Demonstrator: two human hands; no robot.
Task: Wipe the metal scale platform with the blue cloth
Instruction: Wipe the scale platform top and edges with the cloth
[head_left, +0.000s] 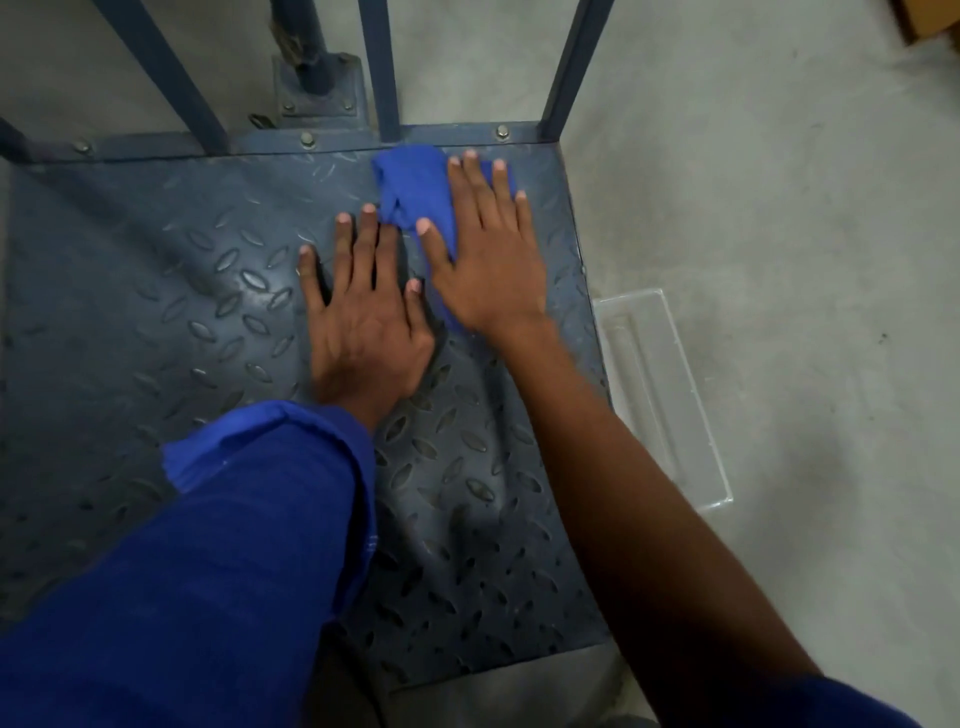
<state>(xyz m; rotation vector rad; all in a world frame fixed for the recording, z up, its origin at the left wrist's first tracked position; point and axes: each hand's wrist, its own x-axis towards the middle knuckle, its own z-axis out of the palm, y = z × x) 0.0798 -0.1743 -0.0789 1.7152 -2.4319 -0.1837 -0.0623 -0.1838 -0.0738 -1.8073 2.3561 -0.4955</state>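
Diamond-plate scale platform (171, 291), grey concrete floor (779, 208), blue cloth (415, 187) under right hand (488, 270)

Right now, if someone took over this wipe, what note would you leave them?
Left hand: flat on the platform, fingers straight, holding nothing.
Right hand: flat on the cloth, pressing it down.
Cloth: bunched near the platform's far right corner, by the posts.
Done: cannot tell how much is already wiped.
Left: probably the rest of the platform, toward the near and left sides.
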